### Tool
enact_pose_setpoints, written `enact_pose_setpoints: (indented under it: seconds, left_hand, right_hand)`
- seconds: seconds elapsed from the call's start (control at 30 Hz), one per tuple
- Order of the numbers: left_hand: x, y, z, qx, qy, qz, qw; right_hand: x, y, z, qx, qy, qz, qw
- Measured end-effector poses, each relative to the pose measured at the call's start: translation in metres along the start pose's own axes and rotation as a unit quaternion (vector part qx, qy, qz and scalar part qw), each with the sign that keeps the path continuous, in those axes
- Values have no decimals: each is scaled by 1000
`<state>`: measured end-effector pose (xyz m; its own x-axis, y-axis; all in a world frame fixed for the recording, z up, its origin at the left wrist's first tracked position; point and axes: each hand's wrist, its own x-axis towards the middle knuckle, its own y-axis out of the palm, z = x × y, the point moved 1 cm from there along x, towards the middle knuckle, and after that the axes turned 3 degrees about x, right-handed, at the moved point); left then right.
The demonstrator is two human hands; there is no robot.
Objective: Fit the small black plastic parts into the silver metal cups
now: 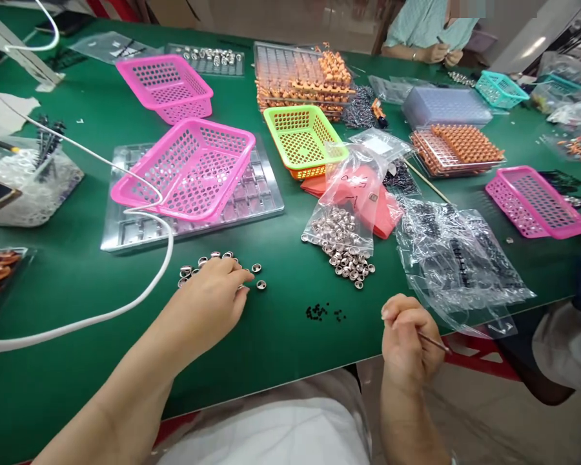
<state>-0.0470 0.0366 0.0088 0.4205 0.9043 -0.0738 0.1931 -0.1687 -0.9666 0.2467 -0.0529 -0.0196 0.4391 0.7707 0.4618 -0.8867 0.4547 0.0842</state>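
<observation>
My left hand (212, 290) reaches down onto a loose group of small silvery metal cups (186, 271) on the green table. Its fingers are bent, and the edge of one cup shows between index finger and thumb; the palm hides others. Near the table's front edge, my right hand (409, 336) is closed around a thin dark rod-like tool (434, 342), which sticks out to the right; its other end is hidden in the fingers. Tiny black pieces (315, 312) lie between the hands. Behind them, more metal cups (351, 263) spill from a clear plastic bag (363, 187).
Pink baskets (198, 210) stand behind my left hand, one on a clear tray (113, 232). A white cable (126, 307) crosses the left side. Beyond are a green basket (275, 132), orange parts (339, 68) and clear bags (465, 258). Other people (419, 39) sit across and at right.
</observation>
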Motion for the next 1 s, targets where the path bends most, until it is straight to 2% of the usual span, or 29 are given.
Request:
enact_pose_setpoints:
  seconds: [0.1, 0.17, 0.27, 0.37, 0.5, 0.6, 0.73, 1.0]
  left_hand:
    - [1, -5, -4, 36, -28, -35, 998]
    - [4, -7, -14, 34, -26, -53, 998]
    - [15, -7, -42, -9, 48, -49, 998]
    - [34, 4, -74, -64, 121, -21, 990]
    - [65, 27, -100, -82, 142, 2, 987]
    - [79, 40, -103, -82, 136, -4, 987]
    - [85, 49, -103, -81, 139, -12, 987]
    - [77, 47, -106, -96, 159, -42, 982]
  right_hand:
    - [0, -5, -7, 111, 75, -33, 990]
    - [1, -9, -11, 158, 120, -40, 979]
    - [3, -13, -18, 174, 154, -40, 972]
    - [2, -16, -25, 161, 168, -36, 972]
    - [-4, -19, -30, 166, 193, -24, 967]
    - [-8, -20, -31, 167, 184, -28, 968]
    - [-9, -19, -30, 168, 159, -16, 973]
    - [-8, -20, -30, 166, 168, -9, 972]
